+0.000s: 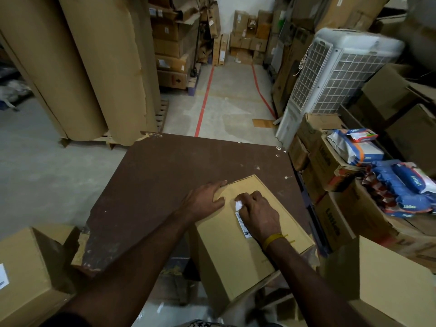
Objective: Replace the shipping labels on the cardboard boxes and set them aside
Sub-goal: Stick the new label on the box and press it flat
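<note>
A flat cardboard box [233, 251] lies on the brown table [165, 175], hanging over its near edge. My left hand [205, 199] rests flat on the box's far left corner with fingers straight. My right hand [257, 213] is on top of the box, and its curled fingers pinch the lifted, crumpled end of a white shipping label [239, 205]. The rest of the label, with a barcode [244, 226], is still stuck to the box and partly hidden under my right hand.
A cardboard box with a white label [26, 274] stands at lower left, and another plain box [396, 284] at lower right. Stacked cartons with blue packets [401, 185] crowd the right side. A white air cooler [335, 74] and large brown paper rolls [82, 62] flank the aisle.
</note>
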### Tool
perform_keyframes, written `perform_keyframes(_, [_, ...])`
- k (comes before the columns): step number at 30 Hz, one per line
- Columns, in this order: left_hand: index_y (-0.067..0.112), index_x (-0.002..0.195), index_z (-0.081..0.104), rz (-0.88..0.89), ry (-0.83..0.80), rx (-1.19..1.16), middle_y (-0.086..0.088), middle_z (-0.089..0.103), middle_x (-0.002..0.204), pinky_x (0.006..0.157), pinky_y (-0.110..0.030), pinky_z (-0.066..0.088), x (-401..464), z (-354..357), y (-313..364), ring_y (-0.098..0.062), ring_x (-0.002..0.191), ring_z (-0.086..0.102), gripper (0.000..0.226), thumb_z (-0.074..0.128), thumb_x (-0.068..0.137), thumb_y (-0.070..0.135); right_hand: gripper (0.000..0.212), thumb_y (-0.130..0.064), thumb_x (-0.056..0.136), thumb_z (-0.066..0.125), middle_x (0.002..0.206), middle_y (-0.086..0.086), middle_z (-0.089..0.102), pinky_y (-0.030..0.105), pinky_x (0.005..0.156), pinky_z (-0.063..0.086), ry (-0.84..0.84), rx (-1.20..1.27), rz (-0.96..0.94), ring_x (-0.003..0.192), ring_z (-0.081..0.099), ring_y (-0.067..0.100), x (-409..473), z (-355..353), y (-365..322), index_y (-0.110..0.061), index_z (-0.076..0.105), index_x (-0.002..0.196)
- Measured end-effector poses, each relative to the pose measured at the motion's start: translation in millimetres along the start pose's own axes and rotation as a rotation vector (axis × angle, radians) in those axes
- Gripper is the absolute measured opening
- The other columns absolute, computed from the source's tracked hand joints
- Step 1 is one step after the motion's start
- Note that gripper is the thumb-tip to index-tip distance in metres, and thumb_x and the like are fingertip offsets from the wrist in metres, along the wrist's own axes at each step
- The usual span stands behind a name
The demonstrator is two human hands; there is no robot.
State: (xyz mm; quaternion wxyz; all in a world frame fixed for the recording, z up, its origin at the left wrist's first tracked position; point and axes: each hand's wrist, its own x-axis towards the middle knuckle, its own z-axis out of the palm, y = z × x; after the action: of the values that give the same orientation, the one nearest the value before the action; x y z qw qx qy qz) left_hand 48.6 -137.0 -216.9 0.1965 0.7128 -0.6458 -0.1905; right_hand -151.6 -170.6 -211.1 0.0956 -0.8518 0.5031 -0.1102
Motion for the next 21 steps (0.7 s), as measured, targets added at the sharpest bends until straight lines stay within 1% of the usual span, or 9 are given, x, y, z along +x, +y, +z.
perform_keyframes(3, [0.038, 0.151, 0.033, 0.001, -0.006, -0.002, 0.006, 0.048, 0.15, 0.108, -0.043, 0.041, -0.6, -0.3, 0.0, -0.019, 0.131, 0.05, 0.061, 0.053, 0.094, 0.047, 0.027, -0.03, 0.098, 0.043, 0.105, -0.002, 0.049, 0.028, 0.058, 0.033, -0.001, -0.011, 0.003, 0.093, 0.054, 0.02, 0.4, 1.5, -0.1, -0.036, 0.054, 0.122])
perform_keyframes(8, [0.037, 0.151, 0.034, 0.0, -0.001, 0.001, 0.006, 0.049, 0.149, 0.105, -0.039, 0.04, -1.2, -0.9, 1.1, -0.019, 0.131, 0.05, 0.06, 0.053, 0.095, 0.046, 0.027, -0.03, 0.098, 0.042, 0.105, -0.002, 0.048, 0.028, 0.056, 0.032, -0.002, -0.018, -0.001, 0.092, 0.053, 0.02, 0.3, 1.1, -1.1, -0.037, 0.052, 0.122])
perform_keyframes(13, [0.037, 0.151, 0.034, -0.001, -0.017, -0.009, 0.006, 0.049, 0.149, 0.106, -0.04, 0.042, 0.0, -0.3, -0.1, -0.02, 0.13, 0.051, 0.06, 0.053, 0.094, 0.047, 0.027, -0.029, 0.097, 0.043, 0.105, -0.003, 0.049, 0.026, 0.052, 0.025, -0.001, -0.012, 0.007, 0.093, 0.053, 0.019, 1.1, 0.7, -1.6, -0.036, 0.053, 0.12])
perform_keyframes(17, [0.035, 0.151, 0.035, 0.008, -0.01, 0.003, 0.007, 0.047, 0.15, 0.105, -0.038, 0.04, -0.6, -1.6, 1.0, -0.019, 0.132, 0.049, 0.06, 0.054, 0.095, 0.045, 0.02, -0.028, 0.097, 0.043, 0.103, -0.002, 0.049, 0.029, 0.055, 0.032, 0.014, -0.01, 0.01, 0.092, 0.054, 0.022, 1.0, 2.7, -1.1, -0.032, 0.054, 0.113])
perform_keyframes(21, [0.037, 0.15, 0.035, 0.005, -0.015, -0.008, 0.007, 0.048, 0.15, 0.106, -0.04, 0.042, -0.1, -0.9, -0.5, -0.019, 0.131, 0.05, 0.061, 0.054, 0.093, 0.046, 0.031, -0.029, 0.098, 0.042, 0.106, 0.0, 0.05, 0.029, 0.059, 0.035, 0.007, -0.002, -0.004, 0.093, 0.054, 0.022, 1.1, 2.2, -0.2, -0.034, 0.051, 0.127])
